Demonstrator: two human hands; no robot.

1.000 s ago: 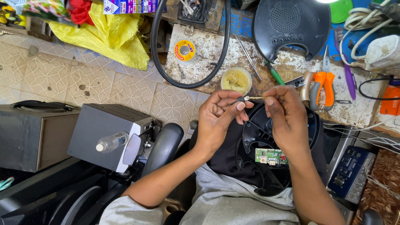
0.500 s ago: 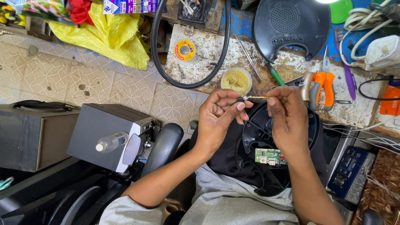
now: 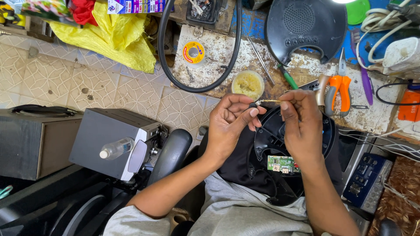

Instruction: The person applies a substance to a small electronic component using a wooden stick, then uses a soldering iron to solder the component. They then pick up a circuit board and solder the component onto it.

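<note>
Left hand [image 3: 229, 120]: closed, thumb and fingers pinching a small dark wire end [image 3: 253, 105]. Right hand [image 3: 302, 120]: closed, pinching the bare strands [image 3: 269, 101] that run from that end. Both are held just above a black housing [image 3: 267, 144] on the lap.

Housing: round, open side up, green circuit board [image 3: 282, 164] inside, near the right wrist.

Handling, as a judgement: keep the left pinch fixed right at the insulation and work the strands with the right fingertips only, gently, so none splay or snap; hold the pair clear of the board.

Left of the lap: grey speaker box [image 3: 109, 142] with a clear bottle [image 3: 116, 148] lying on it.

Desk [image 3: 210, 57], beyond the hands: yellow paste tub [image 3: 247, 84] just past the wire; orange pliers [image 3: 337, 89] beside the right hand; green screwdriver [image 3: 288, 80]; solder reel [image 3: 194, 52] inside a black cable loop [image 3: 164, 57]; black speaker cover [image 3: 306, 26]; yellow bag [image 3: 113, 37] far left.
</note>
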